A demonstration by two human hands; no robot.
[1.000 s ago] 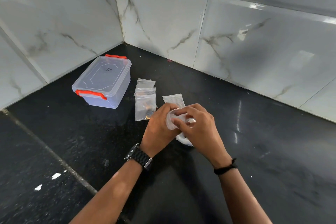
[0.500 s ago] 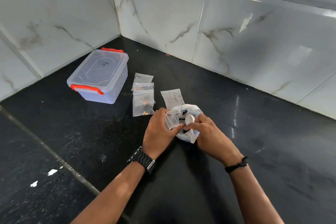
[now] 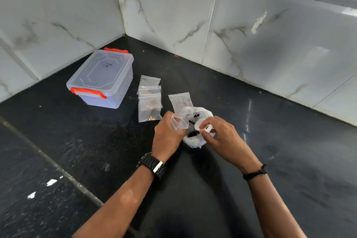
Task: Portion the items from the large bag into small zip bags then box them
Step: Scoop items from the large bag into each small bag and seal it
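A crumpled large clear bag [image 3: 194, 140] with small dark items inside sits on the black floor between my hands. My left hand [image 3: 167, 137] holds a small zip bag [image 3: 179, 122] with its mouth held apart, just left of the large bag's opening. My right hand [image 3: 222, 138] pinches the large bag's rolled rim at its right side; whether an item is also between the fingers I cannot tell. One flat zip bag [image 3: 180, 101] lies just behind. Left of it lies a stack of small zip bags [image 3: 149, 100], the front one holding brownish and dark pieces.
A clear lidded plastic box [image 3: 102, 79] with orange latches stands at the back left, lid on. White marble-look tiled walls [image 3: 193, 15] meet in a corner behind. A grout seam [image 3: 58, 168] crosses the black floor at the left.
My hands, which were cupped together over the bags, have drawn apart. The large bag's mouth now shows, and the small zip bag in my left hand is spread apart.
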